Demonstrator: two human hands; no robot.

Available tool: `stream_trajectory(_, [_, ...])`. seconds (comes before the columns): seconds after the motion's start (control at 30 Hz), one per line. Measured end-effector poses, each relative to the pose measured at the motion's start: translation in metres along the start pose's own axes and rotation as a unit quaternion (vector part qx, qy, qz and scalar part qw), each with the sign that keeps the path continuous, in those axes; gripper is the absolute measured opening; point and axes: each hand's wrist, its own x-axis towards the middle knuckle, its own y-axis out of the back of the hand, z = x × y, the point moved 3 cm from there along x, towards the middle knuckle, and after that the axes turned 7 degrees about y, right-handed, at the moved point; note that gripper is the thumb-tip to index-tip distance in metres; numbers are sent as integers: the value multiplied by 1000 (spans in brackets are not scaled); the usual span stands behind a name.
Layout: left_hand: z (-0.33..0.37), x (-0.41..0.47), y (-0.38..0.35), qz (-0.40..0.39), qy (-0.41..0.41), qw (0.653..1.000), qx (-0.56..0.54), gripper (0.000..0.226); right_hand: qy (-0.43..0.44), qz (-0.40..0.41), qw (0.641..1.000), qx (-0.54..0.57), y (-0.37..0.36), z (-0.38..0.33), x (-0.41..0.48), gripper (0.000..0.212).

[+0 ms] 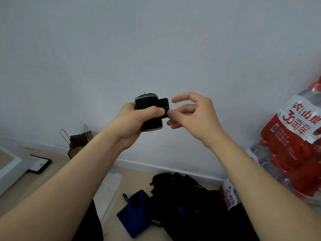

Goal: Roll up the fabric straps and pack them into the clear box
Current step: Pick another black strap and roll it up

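Observation:
My left hand [137, 122] grips a rolled black strap with grey edge stripes [147, 103], held up in front of the wall. A short black tab [164, 107] sticks out from the roll to the right. My right hand [192, 115] pinches the lower end of that tab between thumb and a finger, the other fingers loosely curled. On the floor below lie a blue strap [133, 216] and a heap of black straps [182, 197]. The clear box [109, 188] lies on the floor to the left of them, partly hidden by my left forearm.
Packs of red-labelled water bottles [295, 148] stand against the wall at the right. A brown paper bag [78, 141] leans on the wall at the left, with a black-framed white panel [39, 165] on the floor beside it.

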Motion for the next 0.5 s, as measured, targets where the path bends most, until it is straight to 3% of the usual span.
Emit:
stream_trajectory(0.17, [-3, 0, -4, 51, -14, 997, 52, 55, 123, 19, 978, -167, -3, 2, -2, 17])
stream_trajectory(0.4, [-8, 0, -6, 58, -7, 996, 74, 42, 208, -48, 931, -297, -8, -5, -2, 13])
stream_trajectory(0.5, [-10, -1, -6, 69, 1, 995, 69, 35, 254, -66, 894, -365, -12, -7, -2, 11])
